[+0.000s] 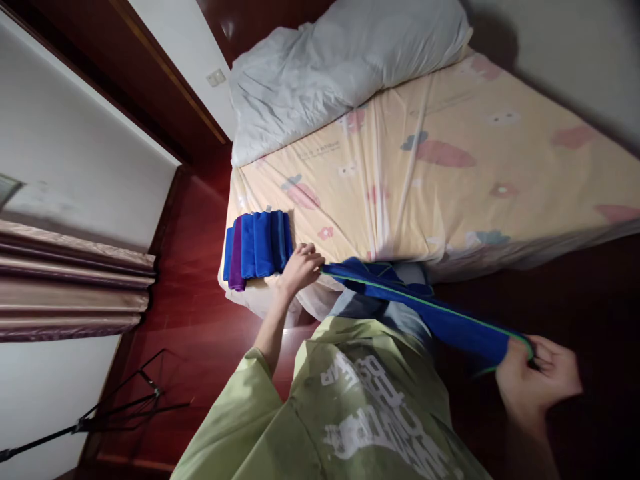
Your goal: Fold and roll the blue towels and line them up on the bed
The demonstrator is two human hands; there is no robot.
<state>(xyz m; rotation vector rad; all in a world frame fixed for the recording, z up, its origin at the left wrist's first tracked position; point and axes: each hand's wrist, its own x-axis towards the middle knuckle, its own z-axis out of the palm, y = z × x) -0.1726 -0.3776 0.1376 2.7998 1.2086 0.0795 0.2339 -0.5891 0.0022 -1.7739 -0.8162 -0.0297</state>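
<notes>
A blue cloth with a green edge (450, 321) is stretched between my two hands, in front of my body at the bed's near edge. My left hand (301, 268) is closed on its left end, just right of the folded pile. My right hand (540, 377) grips the other end, out to the lower right. Folded blue cloths (263, 243), several of them, lie side by side in a row on the bed's left corner. Among them is one purple cloth (237, 257).
The bed (440, 193) has a peach sheet with carrot prints. A pale grey quilt (345, 67) lies bunched along its far side. On the red floor at the lower left stands a black tripod (145, 393), near a striped curtain (75, 283).
</notes>
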